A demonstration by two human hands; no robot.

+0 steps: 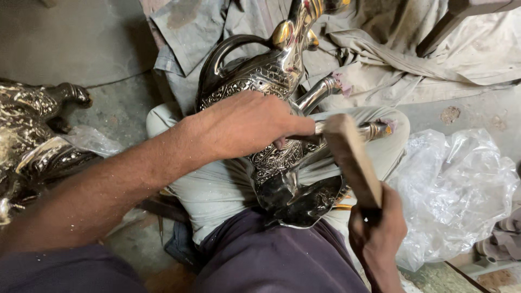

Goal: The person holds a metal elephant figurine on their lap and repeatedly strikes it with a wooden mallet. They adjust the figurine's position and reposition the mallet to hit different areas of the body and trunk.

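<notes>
A shiny, engraved metal animal figure (266, 81) lies across my lap, its legs pointing right. My left hand (247, 125) rests on its patterned body and pinches a thin metal tool against the figure near one leg (374, 130). My right hand (377, 228) grips the lower end of a wooden mallet-like block (353, 160), whose upper end sits over the tool's end close to my left fingers.
A second dark engraved metal figure (32, 135) lies on the floor at the left. Crumpled clear plastic sheet (456, 190) sits at the right. Dusty grey cloth (380, 49) covers the ground behind, with a dark wooden leg (450, 21) at top right.
</notes>
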